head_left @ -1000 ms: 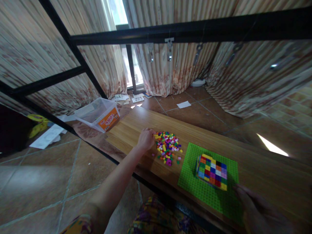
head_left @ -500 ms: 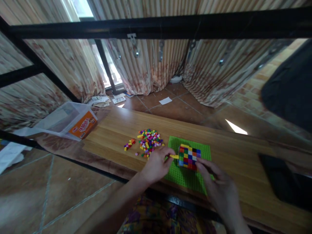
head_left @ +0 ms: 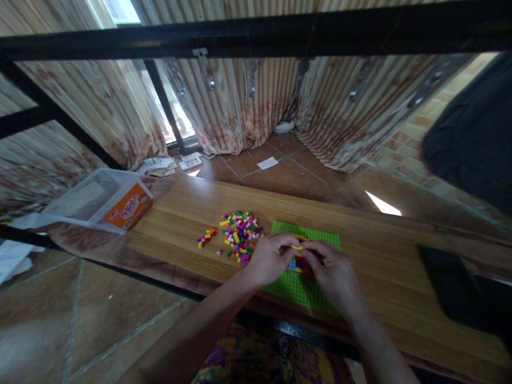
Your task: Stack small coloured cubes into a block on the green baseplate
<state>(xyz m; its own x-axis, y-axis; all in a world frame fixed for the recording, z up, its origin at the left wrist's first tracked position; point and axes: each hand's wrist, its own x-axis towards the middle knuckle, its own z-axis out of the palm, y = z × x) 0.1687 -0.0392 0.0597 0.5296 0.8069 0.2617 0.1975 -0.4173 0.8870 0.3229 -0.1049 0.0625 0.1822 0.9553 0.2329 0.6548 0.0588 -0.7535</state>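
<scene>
Both my hands meet above a green studded baseplate. Between my fingertips is a small yellow building brick; my left hand pinches its left end and my right hand its right end. Below them on the baseplate stands a block built of multicoloured bricks, mostly covered by my fingers. Left of my left hand lies a loose heap of small coloured bricks. A smaller cluster of bricks sits further left.
The wooden table carries a clear plastic box with an orange label at its left end. A dark flat device rests at the right. Beyond the far edge are floor tiles, papers, curtains and a black metal rail.
My right hand has moved left and up from the side of the brick block to the yellow brick in my left hand. My left hand has shifted slightly right relative to the baseplate.
</scene>
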